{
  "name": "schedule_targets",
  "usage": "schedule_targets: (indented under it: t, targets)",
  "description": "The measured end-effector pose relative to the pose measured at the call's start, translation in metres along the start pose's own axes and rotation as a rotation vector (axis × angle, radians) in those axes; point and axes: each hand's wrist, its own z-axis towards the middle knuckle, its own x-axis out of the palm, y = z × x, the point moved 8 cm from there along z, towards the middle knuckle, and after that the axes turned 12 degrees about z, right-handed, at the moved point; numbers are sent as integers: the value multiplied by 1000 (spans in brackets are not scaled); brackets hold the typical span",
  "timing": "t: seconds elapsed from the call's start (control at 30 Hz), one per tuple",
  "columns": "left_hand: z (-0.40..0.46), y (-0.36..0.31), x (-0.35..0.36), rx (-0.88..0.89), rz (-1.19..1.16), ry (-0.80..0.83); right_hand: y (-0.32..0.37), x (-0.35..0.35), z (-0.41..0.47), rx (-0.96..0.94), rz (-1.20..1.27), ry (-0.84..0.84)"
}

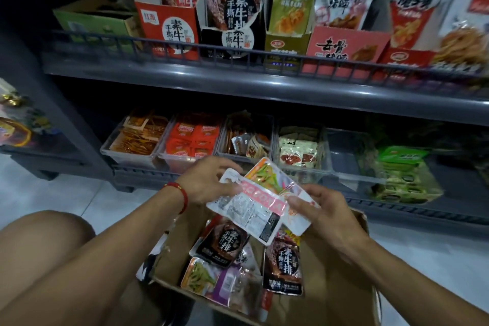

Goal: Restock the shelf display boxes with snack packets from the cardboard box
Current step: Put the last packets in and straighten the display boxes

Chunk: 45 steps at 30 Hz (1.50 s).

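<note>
Both my hands hold a small stack of snack packets above the cardboard box (341, 270). My left hand (209, 182) pinches the top white-and-pink packet (251, 206) at its upper left edge. My right hand (317, 209) grips the stack's right end with the thumb on top. A packet with a green vegetable picture (267, 174) sticks out behind it. Inside the box lie several packets, among them two black-and-brown ones (225, 242) (284, 264). On the upper shelf stand the display boxes: red (169, 32), black (232, 42), gold (285, 47) and pink (344, 47).
A grey rail (238, 53) runs along the upper shelf's front. The lower shelf holds clear bins of small sachets (190, 140) and one bare bin (349, 159). A green box (92, 24) stands at upper left. My left knee (45, 235) is beside the cardboard box on the white floor.
</note>
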Motion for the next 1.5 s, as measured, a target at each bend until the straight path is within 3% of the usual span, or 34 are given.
schedule_targets:
  t: [0.1, 0.23, 0.33, 0.5, 0.77, 0.93, 1.07, 1.27, 1.5]
  targets:
    - [-5, -17, -25, 85, -40, -205, 20, -29, -6, -77, -20, -118]
    - [-16, -41, -42, 257, -82, -332, 50, -57, -15, -135, -60, -51]
    - [-22, -54, -45, 300, -102, -380, 83, -80, -27, -281, -365, -39]
    - [-34, -108, -49, 429, 84, -459, 147, -121, -49, -549, -787, -203]
    - [-25, -214, -41, 567, -231, -338, 216, -199, -80, -697, -501, -416]
    - [-5, -287, -40, 623, -474, -298, 285, -253, -99, -872, -586, -607]
    - [8, -328, -40, 640, -365, -368, 347, -283, -89, -998, -549, -744]
    - [21, -358, -53, 644, -303, -440, 380, -310, -10, -887, -421, -703]
    - [29, -358, -57, 616, -244, -453, 369, -315, 64, -676, -598, -642]
